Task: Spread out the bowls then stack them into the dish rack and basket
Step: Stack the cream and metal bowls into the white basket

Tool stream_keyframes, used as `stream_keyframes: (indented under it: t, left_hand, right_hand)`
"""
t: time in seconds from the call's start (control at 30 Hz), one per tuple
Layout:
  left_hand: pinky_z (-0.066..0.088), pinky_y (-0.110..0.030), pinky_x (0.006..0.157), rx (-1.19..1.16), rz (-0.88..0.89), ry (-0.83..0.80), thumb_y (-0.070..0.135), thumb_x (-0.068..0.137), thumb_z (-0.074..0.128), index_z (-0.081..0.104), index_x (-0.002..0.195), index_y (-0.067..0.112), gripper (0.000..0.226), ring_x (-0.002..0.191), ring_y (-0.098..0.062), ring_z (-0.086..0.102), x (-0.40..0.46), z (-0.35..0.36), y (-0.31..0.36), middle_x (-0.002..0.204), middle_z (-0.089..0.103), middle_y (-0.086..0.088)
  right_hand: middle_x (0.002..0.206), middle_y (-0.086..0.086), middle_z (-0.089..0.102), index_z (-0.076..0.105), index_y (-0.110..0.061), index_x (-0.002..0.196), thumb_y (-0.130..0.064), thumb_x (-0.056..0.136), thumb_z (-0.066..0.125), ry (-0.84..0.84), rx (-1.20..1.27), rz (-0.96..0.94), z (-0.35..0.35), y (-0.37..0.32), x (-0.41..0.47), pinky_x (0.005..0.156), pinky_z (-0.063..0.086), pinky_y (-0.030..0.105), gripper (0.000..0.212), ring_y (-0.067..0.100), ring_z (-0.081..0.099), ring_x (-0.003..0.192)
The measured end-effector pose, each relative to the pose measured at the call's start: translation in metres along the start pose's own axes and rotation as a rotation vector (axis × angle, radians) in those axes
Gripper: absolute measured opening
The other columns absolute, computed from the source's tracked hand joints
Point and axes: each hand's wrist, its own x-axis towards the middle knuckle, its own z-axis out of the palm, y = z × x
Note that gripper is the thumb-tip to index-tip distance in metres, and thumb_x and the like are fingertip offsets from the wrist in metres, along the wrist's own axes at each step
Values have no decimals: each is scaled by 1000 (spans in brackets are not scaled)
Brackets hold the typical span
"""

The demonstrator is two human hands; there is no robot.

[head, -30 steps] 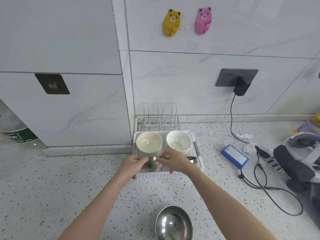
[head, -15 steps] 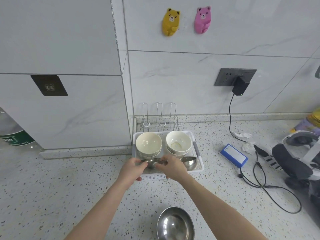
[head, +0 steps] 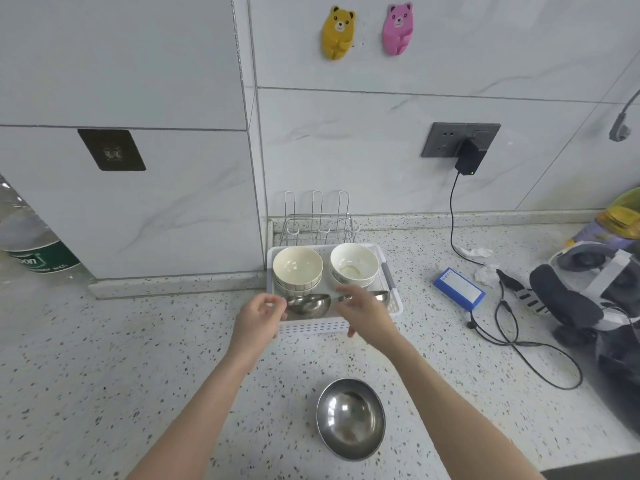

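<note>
Speckled surface [head: 104, 375] carries one steel bowl [head: 350, 418]; white basket [head: 311, 327] holds two cream bowl stacks, two steel bowls. Left hand [head: 258, 315] and right hand [head: 367, 311] hover released.

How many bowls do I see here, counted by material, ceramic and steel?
Ceramic bowl stacks in the basket: 2, cream and white; bowls per stack unclear
Steel bowls: 3, two in the basket, one on the counter
Total: 5

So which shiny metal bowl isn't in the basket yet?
The steel bowl sitting alone on the counter, nearest the camera. The other metal bowls already lie in the white basket by the hands.
</note>
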Motion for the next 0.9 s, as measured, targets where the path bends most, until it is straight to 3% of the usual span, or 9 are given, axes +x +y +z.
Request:
stream_keyframes:
  t: [0.13,0.27,0.33,0.47,0.57,0.63,0.77,0.9]
  left_hand:
    - [48,-23,57,220,-49,-226,44,91,60,62,95,30,15,56,-5,57,-37,18,-27,83,72,5]
    - [52,-30,84,482,-131,-429,66,81,56,61,112,31,46,98,-6,63,-63,41,-55,108,64,14]
    - [52,-31,87,555,-151,-474,64,79,55,56,127,31,58,106,-10,62,-72,49,-64,122,61,12]
    - [57,-30,66,446,-202,-530,44,82,66,58,119,32,40,87,-14,70,-85,57,-71,112,61,13]
    - [49,-17,56,329,-239,-499,30,85,66,60,120,29,35,79,-2,68,-88,57,-72,109,61,18]
    - [42,-12,49,272,-275,-463,22,86,66,63,120,25,35,62,6,62,-90,57,-69,103,66,13]
    - [34,-13,39,185,-347,-412,19,88,65,63,116,21,29,36,4,46,-90,55,-59,93,73,0]
    - [27,-18,38,50,-359,-368,15,89,63,66,111,16,22,38,-6,31,-77,47,-42,81,77,-6]
  right_hand:
    - [83,-6,74,64,-29,113,-26,94,57,267,211,75,-13,27,-39,44,43,16,21,4,54,44]
    - [86,-9,72,61,-29,112,-21,97,51,293,147,198,-8,61,-73,45,45,20,19,3,51,42]
    - [88,-9,72,60,-28,112,-20,97,51,286,111,259,-7,76,-86,47,48,24,20,6,52,44]
    - [91,-8,71,58,-24,116,-19,97,49,197,71,352,-2,96,-101,47,44,21,22,8,56,49]
    - [91,-7,71,60,-22,115,-19,97,49,153,95,390,0,101,-103,50,46,22,21,8,56,49]
    - [90,-7,72,61,-22,114,-20,97,49,120,119,405,0,102,-104,56,48,24,22,7,56,49]
    - [88,-8,73,62,-21,117,-21,97,50,80,163,370,-3,99,-104,62,49,23,23,5,56,49]
    - [91,-6,72,59,-22,124,-23,99,50,76,217,291,-15,82,-100,52,42,17,27,6,58,50]
